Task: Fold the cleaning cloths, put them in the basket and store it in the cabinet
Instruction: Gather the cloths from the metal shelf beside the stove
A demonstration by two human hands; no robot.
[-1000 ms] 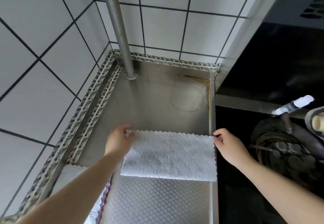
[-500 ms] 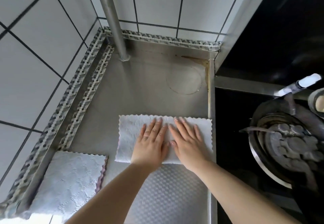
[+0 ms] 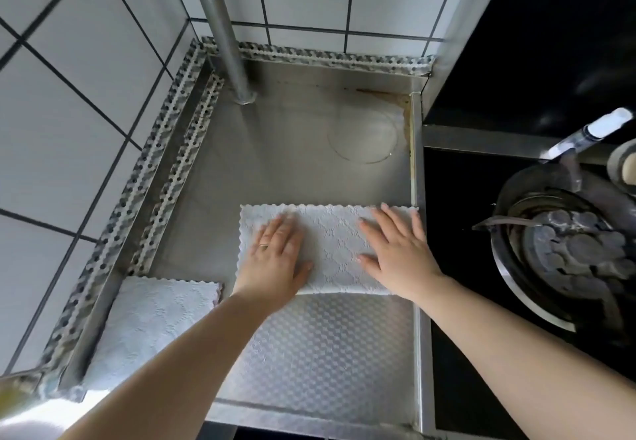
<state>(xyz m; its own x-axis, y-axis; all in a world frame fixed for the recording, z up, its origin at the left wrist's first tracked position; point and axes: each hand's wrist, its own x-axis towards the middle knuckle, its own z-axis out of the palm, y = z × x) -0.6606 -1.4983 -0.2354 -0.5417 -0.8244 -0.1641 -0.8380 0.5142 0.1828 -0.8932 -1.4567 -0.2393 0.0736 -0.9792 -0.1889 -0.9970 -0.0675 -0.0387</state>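
Since half a second ago both palms slid apart: then side by side mid-cloth, now left hand [image 3: 275, 253] at the 9 o'clock end, right hand [image 3: 399, 253] at the 3 o'clock end. Both flat, fingers spread, gripping nothing, just pressing.

Cloth [image 3: 330, 250]: white, folded into a long strip, scalloped edges, embossed diamond weave. It lies on the steel counter [image 3: 275, 150], near edge over the textured liner [image 3: 320, 343], right end at the counter's edge rail.

Handling, my read: light, limp, no stiffness, so it sags if lifted by one point. The pile looks grippy and shouldn't slide on the liner. Pinch both corners of one short end to fold over.

Second folded cloth [image 3: 151, 319] sits at 8 o'clock, well apart, with a pinkish edge showing. Basket and cabinet not in view. Pan [image 3: 557, 250] at 3 o'clock, off the counter.
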